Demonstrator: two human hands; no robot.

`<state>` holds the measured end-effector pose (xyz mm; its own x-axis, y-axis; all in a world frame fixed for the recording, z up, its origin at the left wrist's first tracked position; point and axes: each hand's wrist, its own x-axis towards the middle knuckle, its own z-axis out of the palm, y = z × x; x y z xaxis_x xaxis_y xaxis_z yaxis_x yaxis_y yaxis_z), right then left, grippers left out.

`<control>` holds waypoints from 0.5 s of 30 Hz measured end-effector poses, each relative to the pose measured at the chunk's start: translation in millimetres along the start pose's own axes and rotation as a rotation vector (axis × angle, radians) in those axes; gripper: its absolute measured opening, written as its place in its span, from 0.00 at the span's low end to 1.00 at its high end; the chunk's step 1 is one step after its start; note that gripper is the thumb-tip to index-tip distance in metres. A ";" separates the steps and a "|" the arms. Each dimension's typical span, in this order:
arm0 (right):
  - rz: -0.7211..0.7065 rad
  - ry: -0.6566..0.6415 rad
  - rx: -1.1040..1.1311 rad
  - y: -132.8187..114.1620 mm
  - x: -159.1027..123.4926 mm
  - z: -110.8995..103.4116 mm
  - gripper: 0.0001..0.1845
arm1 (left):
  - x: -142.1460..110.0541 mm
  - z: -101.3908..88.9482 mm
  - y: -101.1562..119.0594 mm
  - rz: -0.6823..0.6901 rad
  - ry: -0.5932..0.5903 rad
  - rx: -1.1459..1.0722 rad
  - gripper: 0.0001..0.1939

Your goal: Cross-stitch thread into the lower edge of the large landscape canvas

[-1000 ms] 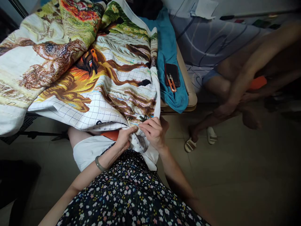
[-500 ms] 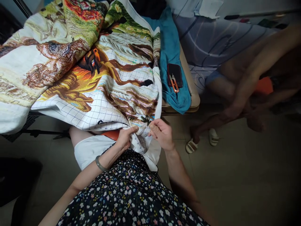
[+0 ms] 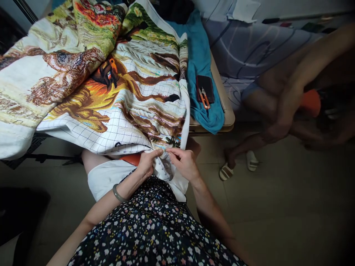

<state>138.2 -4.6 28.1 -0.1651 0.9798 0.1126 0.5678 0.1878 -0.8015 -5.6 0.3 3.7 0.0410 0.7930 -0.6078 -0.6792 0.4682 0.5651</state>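
A large cross-stitch cloth [image 3: 119, 136] with a printed grid and stitched horses spreads over my lap and the surface ahead. My left hand [image 3: 146, 161] grips its near edge, thumb on top and fingers hidden below. Close beside that thumb, my right hand [image 3: 184, 162] is closed in a pinch at the cloth's lower corner. Whatever lies between its fingertips is too small to make out. Orange-handled thread snips [image 3: 204, 99] rest on a dark flat case [image 3: 208, 84], to the right of the cloth.
A teal cloth [image 3: 213, 122] drapes over the beige table edge [image 3: 229, 111]. At the right, another person [image 3: 285, 99] sits with legs near the floor, wearing pale slippers [image 3: 226, 172]. A thin black stand leg [image 3: 55, 156] extends at the left.
My right hand has moved left and slightly down, closer to my left thumb. My left hand keeps its hold on the cloth. The other person's arms have shifted a little.
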 end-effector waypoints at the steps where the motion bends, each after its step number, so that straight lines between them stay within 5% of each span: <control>1: -0.008 -0.001 -0.015 -0.6 0.2 -0.1 0.12 | 0.0 0.1 0.1 0.000 0.001 -0.003 0.17; 8: 0.030 0.032 -0.059 -13.2 1.0 9.9 0.08 | 0.1 -0.3 -2.5 0.005 -0.011 -0.029 0.19; 10: 0.066 0.213 0.040 -4.5 6.0 8.8 0.07 | 0.0 -0.6 -2.7 0.020 -0.008 -0.040 0.20; 13: 0.144 0.731 0.164 24.9 18.9 0.6 0.09 | -0.4 -0.4 -1.5 -0.002 -0.003 -0.050 0.20; 14: 0.196 0.835 0.233 35.8 22.9 -1.5 0.11 | -0.5 -0.3 -1.0 -0.022 -0.010 -0.053 0.20; 15: 0.267 0.809 0.331 45.3 25.9 -2.1 0.12 | -0.4 -0.3 -0.8 -0.043 -0.017 -0.055 0.20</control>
<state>161.4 29.4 -4.0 0.6254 0.7602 0.1764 0.2247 0.0410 -0.9736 -5.3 -0.4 3.3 0.0836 0.7795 -0.6208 -0.7160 0.4803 0.5066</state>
